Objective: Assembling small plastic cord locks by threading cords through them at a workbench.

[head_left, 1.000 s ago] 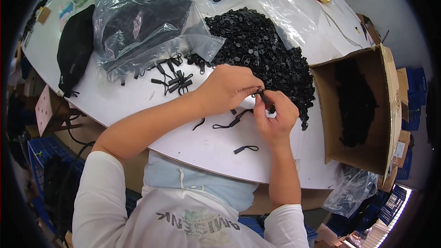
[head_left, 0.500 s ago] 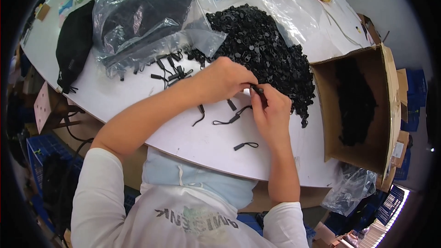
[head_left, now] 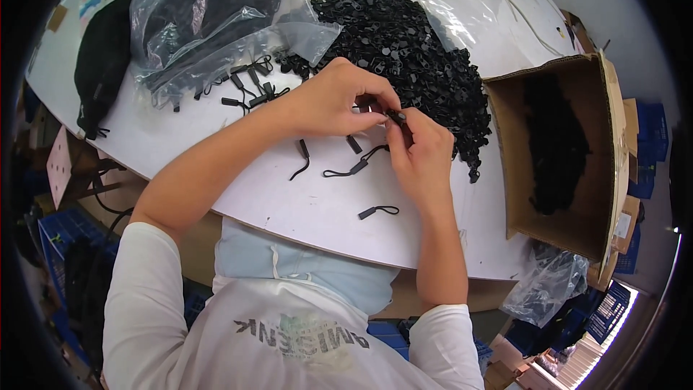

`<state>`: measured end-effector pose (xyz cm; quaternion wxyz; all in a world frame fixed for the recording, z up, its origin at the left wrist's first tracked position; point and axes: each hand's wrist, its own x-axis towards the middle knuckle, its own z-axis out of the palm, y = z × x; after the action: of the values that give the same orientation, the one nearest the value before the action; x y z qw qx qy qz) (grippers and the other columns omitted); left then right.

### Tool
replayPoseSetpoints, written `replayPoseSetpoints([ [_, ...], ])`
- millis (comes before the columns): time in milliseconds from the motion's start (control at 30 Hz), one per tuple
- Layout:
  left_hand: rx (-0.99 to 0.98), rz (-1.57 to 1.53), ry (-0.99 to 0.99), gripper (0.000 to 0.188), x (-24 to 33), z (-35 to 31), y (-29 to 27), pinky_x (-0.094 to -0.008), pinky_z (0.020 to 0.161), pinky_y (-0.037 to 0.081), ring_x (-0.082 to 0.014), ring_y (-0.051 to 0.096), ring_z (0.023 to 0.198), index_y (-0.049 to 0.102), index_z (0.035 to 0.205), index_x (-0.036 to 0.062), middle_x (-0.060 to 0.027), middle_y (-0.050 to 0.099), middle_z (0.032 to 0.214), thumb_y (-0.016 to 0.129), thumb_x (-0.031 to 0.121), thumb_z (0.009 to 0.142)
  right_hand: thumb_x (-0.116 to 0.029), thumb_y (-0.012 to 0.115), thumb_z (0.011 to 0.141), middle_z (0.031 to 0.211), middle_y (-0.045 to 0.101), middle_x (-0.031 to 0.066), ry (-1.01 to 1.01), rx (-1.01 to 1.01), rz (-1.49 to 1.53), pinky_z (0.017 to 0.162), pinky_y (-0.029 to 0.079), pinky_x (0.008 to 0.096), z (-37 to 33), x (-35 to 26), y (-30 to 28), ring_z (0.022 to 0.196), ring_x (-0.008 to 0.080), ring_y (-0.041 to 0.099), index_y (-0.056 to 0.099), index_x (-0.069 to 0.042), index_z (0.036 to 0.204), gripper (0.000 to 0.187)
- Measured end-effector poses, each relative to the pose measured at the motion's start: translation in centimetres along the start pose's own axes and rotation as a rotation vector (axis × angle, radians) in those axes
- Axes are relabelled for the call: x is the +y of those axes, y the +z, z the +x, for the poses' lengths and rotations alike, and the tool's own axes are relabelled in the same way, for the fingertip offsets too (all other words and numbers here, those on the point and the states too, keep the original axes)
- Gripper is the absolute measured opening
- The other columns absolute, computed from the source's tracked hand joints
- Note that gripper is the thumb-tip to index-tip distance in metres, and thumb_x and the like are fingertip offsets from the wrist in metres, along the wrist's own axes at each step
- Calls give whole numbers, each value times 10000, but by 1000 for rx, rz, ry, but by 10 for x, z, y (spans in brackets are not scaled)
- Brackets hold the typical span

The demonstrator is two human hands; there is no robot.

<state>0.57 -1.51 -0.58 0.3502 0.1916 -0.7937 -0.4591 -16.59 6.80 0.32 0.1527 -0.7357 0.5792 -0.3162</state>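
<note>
My left hand [head_left: 336, 97] and my right hand [head_left: 424, 155] meet over the white table, in front of the pile of black zipper sliders [head_left: 382, 36]. Between their fingertips is a small black zipper piece [head_left: 395, 116], mostly covered by the fingers; both hands pinch it. The left thumb and forefinger curve into a ring. Below the hands lie looped black cord zipper pulls, one near the right wrist [head_left: 377, 211] and another beside the right thumb [head_left: 357, 166]. More cord pulls [head_left: 253, 87] are clustered beyond my left forearm.
A large clear plastic bag [head_left: 209, 22] of dark contents stands at the back left, beside a black cloth pouch [head_left: 105, 65]. On the right, an open cardboard box [head_left: 516, 173] holds a black heap. Crumpled clear plastic [head_left: 548, 285] hangs below it.
The whole view has shifted slightly, so the table sits higher in it. My left thumb and forefinger have spread into a wider ring, while both hands stay together at the small black piece.
</note>
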Motion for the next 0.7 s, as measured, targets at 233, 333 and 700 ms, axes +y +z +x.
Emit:
replayPoseSetpoints([
  [233,142,242,141,110,-8,-2,9,-302,600,500,-243,636,644,645,856,-7,-127,645,736,662,42,759,-81,612,803,682,580,115,-8,8,-105,543,438,394,0,-1,3,588,304,569,569,-13,795,81],
  [333,98,75,-181,79,-1,3,1,-259,581,462,-120,592,643,625,858,-7,-58,638,741,632,64,823,-79,634,788,654,570,95,-17,54,-100,514,428,369,1,-2,4,549,270,556,574,-21,782,83],
  [700,-7,-264,-305,114,23,0,3,-190,471,351,-34,459,521,586,839,7,15,548,638,620,110,874,-50,694,625,548,491,53,-174,267,-32,432,373,317,0,-4,7,470,203,493,546,-57,624,148],
])
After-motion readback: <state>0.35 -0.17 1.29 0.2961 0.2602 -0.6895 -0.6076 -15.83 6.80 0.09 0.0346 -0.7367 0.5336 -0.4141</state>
